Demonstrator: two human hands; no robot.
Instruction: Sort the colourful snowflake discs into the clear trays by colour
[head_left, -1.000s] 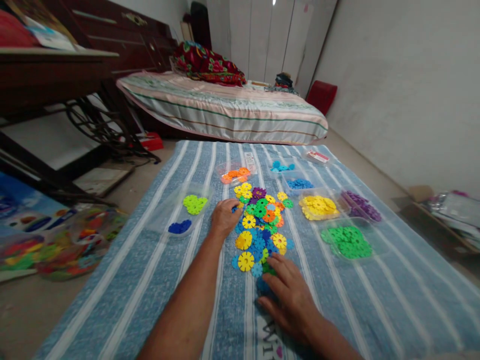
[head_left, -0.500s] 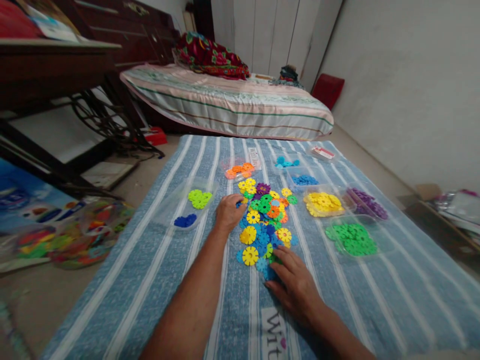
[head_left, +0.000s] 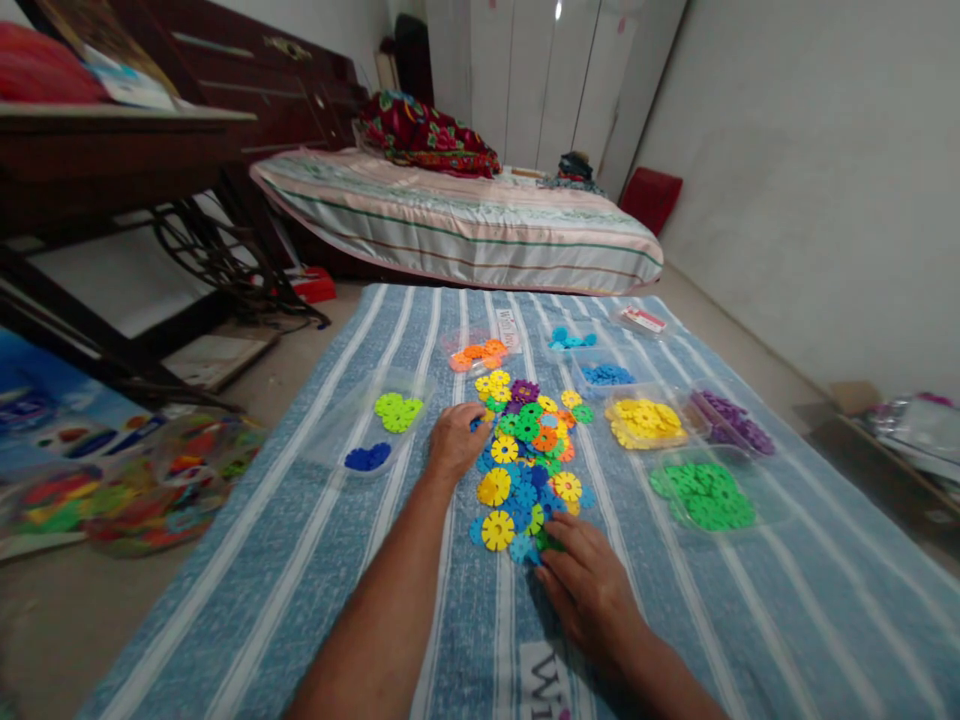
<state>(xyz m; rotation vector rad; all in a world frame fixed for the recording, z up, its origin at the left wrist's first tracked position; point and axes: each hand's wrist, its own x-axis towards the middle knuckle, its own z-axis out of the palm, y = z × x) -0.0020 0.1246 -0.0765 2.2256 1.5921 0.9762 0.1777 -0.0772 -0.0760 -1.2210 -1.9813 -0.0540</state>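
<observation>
**Left hand (head_left: 456, 440) and right hand (head_left: 589, 578) at a pile of notched discs (head_left: 523, 492)**

The left hand is half curled at the pile's left edge, fingertips beside a dark blue disc (head_left: 475, 424); whether they grip it cannot be told. The right hand, loosely bent, partly covers a green disc (head_left: 551, 540) at the near end; its hold is likewise unclear. Outward lie a clear tray (head_left: 330, 440) to the left and heaped yellow discs (head_left: 645, 422) to the right. Because pile discs overlap, dragging one could carry neighbours along.
</observation>
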